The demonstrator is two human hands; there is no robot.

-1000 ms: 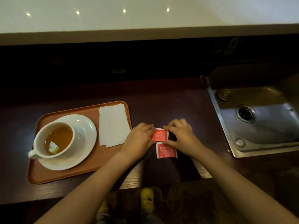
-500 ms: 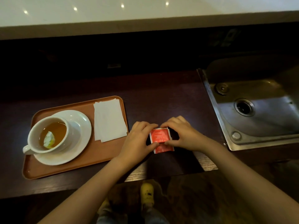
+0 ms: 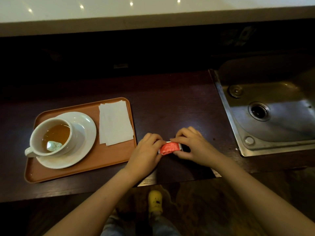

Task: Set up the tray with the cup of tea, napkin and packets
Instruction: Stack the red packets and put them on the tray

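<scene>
The room is dim and warm in colour. Small ceiling lights reflect as bright dots on the pale upper counter. The sink shows soft glare. Edges bend and look slightly blurred.

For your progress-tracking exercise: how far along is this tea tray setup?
Done: the cup of tea on its saucer and the napkin sit on the tray. In hand: left hand and right hand hold the red packets over the counter. Left: placing them on the tray.
</scene>
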